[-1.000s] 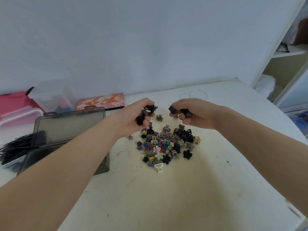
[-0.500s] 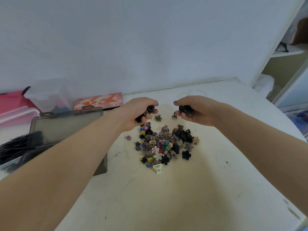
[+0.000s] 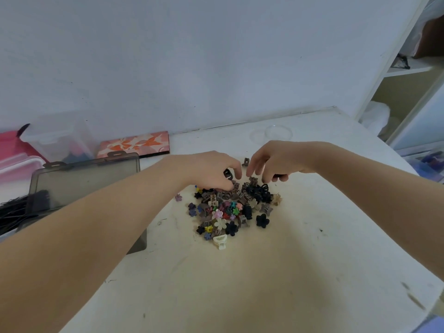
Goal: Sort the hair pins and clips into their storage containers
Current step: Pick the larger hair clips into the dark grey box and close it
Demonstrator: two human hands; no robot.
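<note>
The heap of small mixed-colour plastic claw clips (image 3: 230,207) lay mid-table, directly beneath both hands. The left hand (image 3: 211,169) gripped a black clip (image 3: 227,174); the right hand (image 3: 271,162) reached down, fingers spread, holding something dark. The smoky-grey plastic box (image 3: 84,179) sat left, nearer the left hand.

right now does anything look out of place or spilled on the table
Mostly no: the clips sit in one heap. Two strays lie apart: a small purple clip just left of it and a brown clip behind it, between the hands.
</note>
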